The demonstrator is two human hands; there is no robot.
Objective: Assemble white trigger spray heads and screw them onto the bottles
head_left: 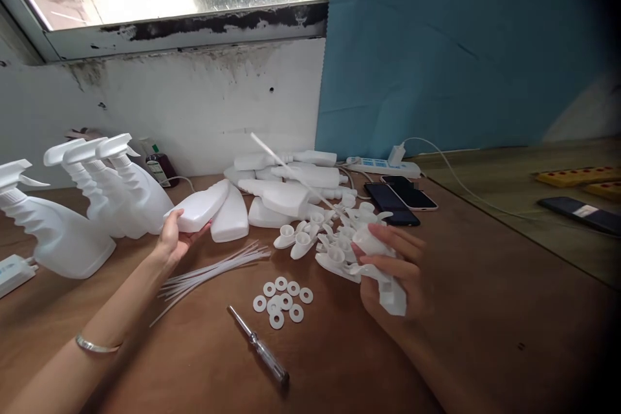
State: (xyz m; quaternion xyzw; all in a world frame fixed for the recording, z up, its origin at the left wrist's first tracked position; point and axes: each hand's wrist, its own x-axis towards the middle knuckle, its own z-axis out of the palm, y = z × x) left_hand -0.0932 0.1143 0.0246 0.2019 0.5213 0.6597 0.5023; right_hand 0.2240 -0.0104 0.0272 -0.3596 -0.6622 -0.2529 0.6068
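Note:
My left hand (pixel 175 236) is closed around the base of a white plastic bottle (pixel 200 206), which lies tilted with its neck hidden among other bottles. In my right hand (pixel 395 265) is a white trigger spray head (pixel 392 294), gripped between thumb and fingers. A long thin dip tube (pixel 279 158) runs from near that hand up to the left, over the bottle pile. Just beyond the right hand lies a heap of loose white spray heads (pixel 334 249). Thin white tubes (pixel 218 268) are spread below the left hand. Several white ring washers (pixel 285 301) lie between the hands.
A screwdriver (pixel 259 349) lies in front. Bottles with spray heads fitted (pixel 140 194) stand at left, near a dark bottle (pixel 159 168). A pile of white bottles (pixel 286 197) lies against the wall. At back right are two phones (pixel 394 204) and a power strip (pixel 381 167).

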